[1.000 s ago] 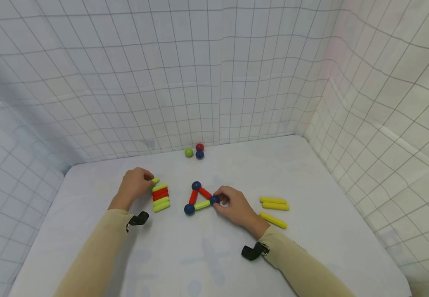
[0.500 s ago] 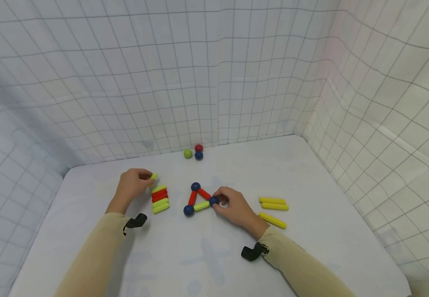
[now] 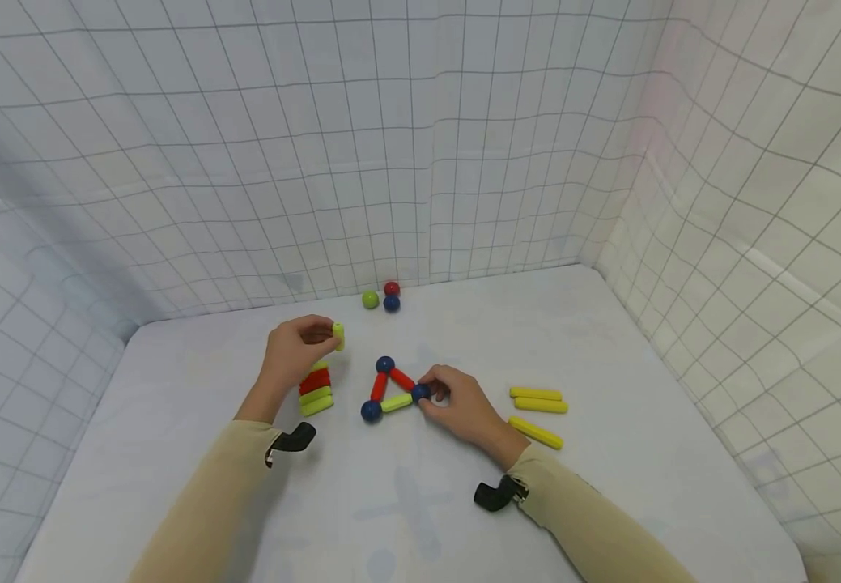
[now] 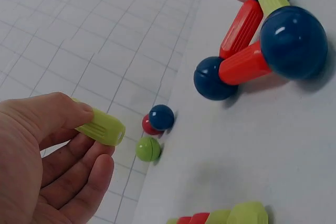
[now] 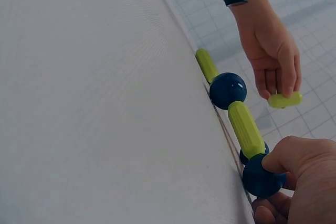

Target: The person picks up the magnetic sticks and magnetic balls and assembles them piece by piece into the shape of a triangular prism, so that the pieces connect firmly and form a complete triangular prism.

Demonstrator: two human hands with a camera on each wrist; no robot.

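Observation:
A short lime-green rod (image 4: pixel 102 128) is pinched between the thumb and fingers of my left hand (image 3: pixel 295 352), held upright above the table in the head view. Below that hand lies a row of short red and lime-green rods (image 3: pixel 316 395), its far end partly hidden by the hand. My right hand (image 3: pixel 460 405) grips a dark blue ball (image 5: pixel 262 176) at the right corner of a flat triangle. Two red rods (image 4: pixel 242 65) and one lime-green rod (image 5: pixel 246 128) form its sides, with blue balls (image 3: pixel 371 411) at the other corners.
A green ball (image 3: pixel 370 300), a red ball (image 3: pixel 392 288) and another blue ball (image 3: pixel 391 304) sit near the table's back edge. Three longer yellow rods (image 3: pixel 535 432) lie right of my right hand. Gridded white cloth (image 3: pixel 362 146) surrounds the table at the back and sides.
My left hand has lifted the lime-green rod from the row's far end, moved right and turned the rod upright. My right hand stays on the blue ball.

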